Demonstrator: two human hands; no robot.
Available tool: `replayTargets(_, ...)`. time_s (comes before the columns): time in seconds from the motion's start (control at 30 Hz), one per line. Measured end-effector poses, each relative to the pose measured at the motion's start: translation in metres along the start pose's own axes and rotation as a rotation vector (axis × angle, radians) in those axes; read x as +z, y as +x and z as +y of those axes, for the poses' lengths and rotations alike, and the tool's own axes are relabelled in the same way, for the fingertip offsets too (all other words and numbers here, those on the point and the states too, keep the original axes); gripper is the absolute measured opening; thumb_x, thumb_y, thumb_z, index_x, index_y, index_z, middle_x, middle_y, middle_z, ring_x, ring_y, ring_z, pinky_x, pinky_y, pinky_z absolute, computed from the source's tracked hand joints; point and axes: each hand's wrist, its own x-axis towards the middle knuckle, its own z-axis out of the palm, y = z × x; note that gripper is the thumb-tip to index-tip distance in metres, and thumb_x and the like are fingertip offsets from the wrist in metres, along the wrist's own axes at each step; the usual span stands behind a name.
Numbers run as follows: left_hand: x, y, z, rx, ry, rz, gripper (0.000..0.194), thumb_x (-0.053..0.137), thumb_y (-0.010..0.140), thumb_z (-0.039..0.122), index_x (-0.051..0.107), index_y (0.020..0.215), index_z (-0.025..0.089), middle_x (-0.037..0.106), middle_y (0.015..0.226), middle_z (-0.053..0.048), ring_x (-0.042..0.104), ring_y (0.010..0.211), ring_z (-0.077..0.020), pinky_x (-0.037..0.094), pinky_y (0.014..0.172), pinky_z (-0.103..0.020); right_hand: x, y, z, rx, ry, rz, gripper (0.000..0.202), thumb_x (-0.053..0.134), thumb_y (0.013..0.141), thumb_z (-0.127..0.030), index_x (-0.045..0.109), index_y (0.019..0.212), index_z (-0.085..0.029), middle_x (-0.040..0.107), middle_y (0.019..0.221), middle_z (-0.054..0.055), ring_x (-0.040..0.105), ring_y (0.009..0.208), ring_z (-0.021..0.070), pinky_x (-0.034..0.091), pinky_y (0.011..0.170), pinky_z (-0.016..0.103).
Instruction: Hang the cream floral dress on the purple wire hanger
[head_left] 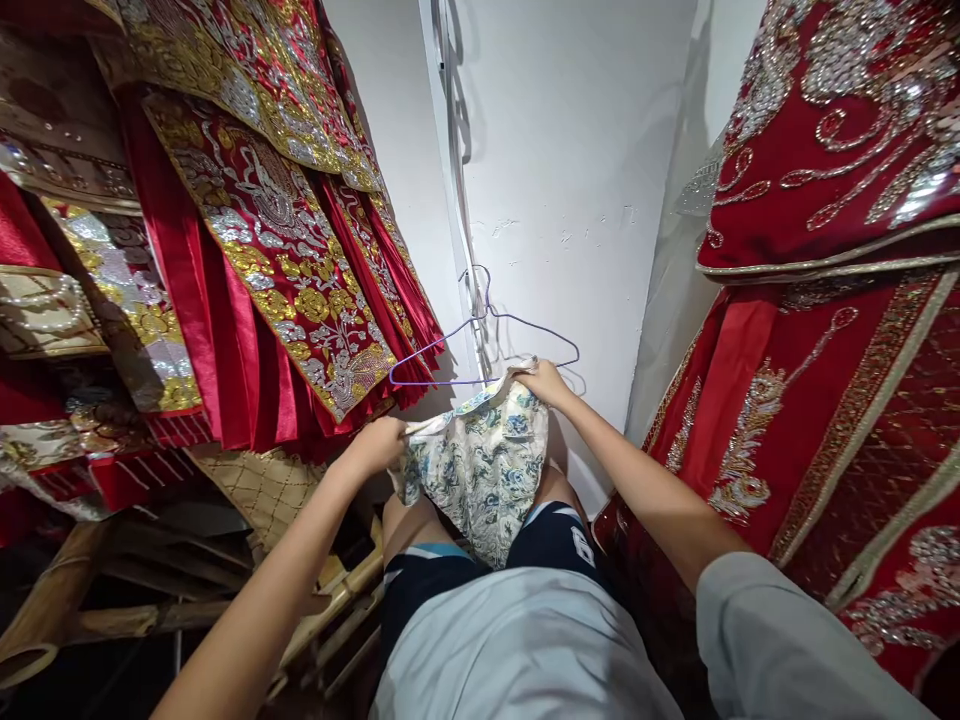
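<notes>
the left hand point(382, 443) and the right hand point(541, 383) both hold a flowery cloth point(480, 470). it is white and cream with blue and green swirls. the cloth is in the middle, over the lap, and hangs down between the bare legs point(420, 530). the left hand pinches its top edge at the left end, with the fingers curled in. the right hand pinches the top edge at the right end, a bit higher up. some fingertips are hidden.

a purple hanger point(489, 312) is just behind the cloth, by a thin white strip point(452, 150) on the white wall point(555, 150). the cloth covers part of its bottom bar. i cannot tell if they touch.

the person wears a pale shirt point(510, 640) and dark shorts point(555, 540). on the shorts there is a white mark point(582, 547), like a number or a letter, too small to read for sure.

on the left side hang red clothes point(292, 260) with gold and silver flowers. under them is a bamboo frame point(112, 622). on the right side hangs a red outfit point(750, 400) with shiny beads in loops.
</notes>
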Motion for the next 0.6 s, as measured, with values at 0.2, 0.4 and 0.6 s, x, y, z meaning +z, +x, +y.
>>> replayTargets(0.2,-0.034,0.025,0.013,0.077,-0.148,0.524,0.018,0.038,0.083,0.013,0.055,0.080,0.018,0.064,0.090,-0.016,0.058,0.090,-0.0302,0.045,0.086,-0.041,-0.032,-0.005,-0.009,0.000,-0.096,0.044,0.017,0.066,0.065,-0.031,0.069,0.069,-0.015,0.069,0.072,0.004,0.063,0.076,0.0218,0.047,0.070,0.029)
replayTargets(0.4,-0.065,0.051,0.048,0.232,-0.359,0.575,0.028,0.037,0.085,0.014,0.053,0.108,0.016,0.064,0.105,-0.013,0.059,0.097,-0.0263,0.047,0.086,-0.039,-0.021,-0.023,-0.028,-0.048,-0.084,-0.080,0.016,0.065,0.066,-0.029,0.071,0.072,-0.015,0.071,0.075,0.004,0.065,0.077,0.0219,0.048,0.071,0.029)
replayTargets(0.6,-0.074,0.073,0.041,0.234,-0.317,0.520,0.041,0.035,0.083,0.014,0.063,0.113,0.013,0.067,0.117,-0.013,0.061,0.109,-0.0274,0.046,0.097,-0.038,-0.048,-0.022,-0.029,-0.138,-0.102,0.209,0.056,0.066,0.067,-0.024,0.063,0.122,-0.016,0.072,0.100,0.008,0.065,0.085,0.0218,0.050,0.079,0.031)
